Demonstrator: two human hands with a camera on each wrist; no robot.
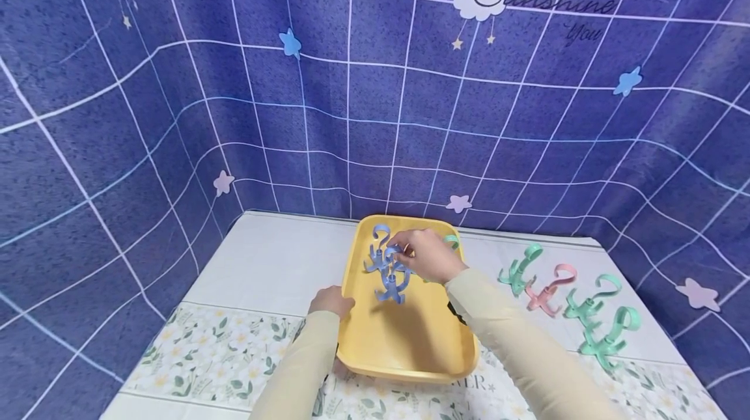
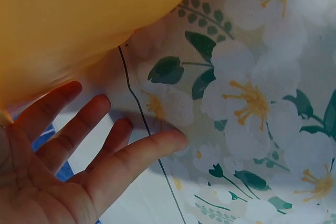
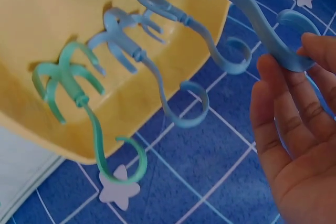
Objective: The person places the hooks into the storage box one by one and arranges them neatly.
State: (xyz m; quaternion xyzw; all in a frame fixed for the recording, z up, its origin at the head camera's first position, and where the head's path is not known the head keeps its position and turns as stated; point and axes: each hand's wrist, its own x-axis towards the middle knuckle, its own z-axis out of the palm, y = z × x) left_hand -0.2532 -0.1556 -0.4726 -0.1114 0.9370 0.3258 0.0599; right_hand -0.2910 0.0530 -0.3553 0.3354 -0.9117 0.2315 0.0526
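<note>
My right hand point(image 1: 430, 256) pinches the curled top of a blue multi-prong hook point(image 1: 391, 286), its prongs pointing down over the yellow tray point(image 1: 404, 348). In the right wrist view, thumb and fingertips meet on the curl of this held hook point(image 3: 252, 11). Beyond it inside the tray are two more blue hooks point(image 3: 123, 40) and a green hook point(image 3: 65, 80), partly covered by my right hand in the head view. My left hand point(image 1: 331, 303) is at the tray's left side. The left wrist view shows its fingers point(image 2: 68, 135) fairly straight beside the tray wall.
Right of the tray, several loose hooks lie on the table: green ones point(image 1: 606, 345) and a pink one point(image 1: 545, 296). A floral cloth point(image 1: 222, 348) covers the table's front. Behind stands a dark blue curtain point(image 1: 375, 81) with a white grid.
</note>
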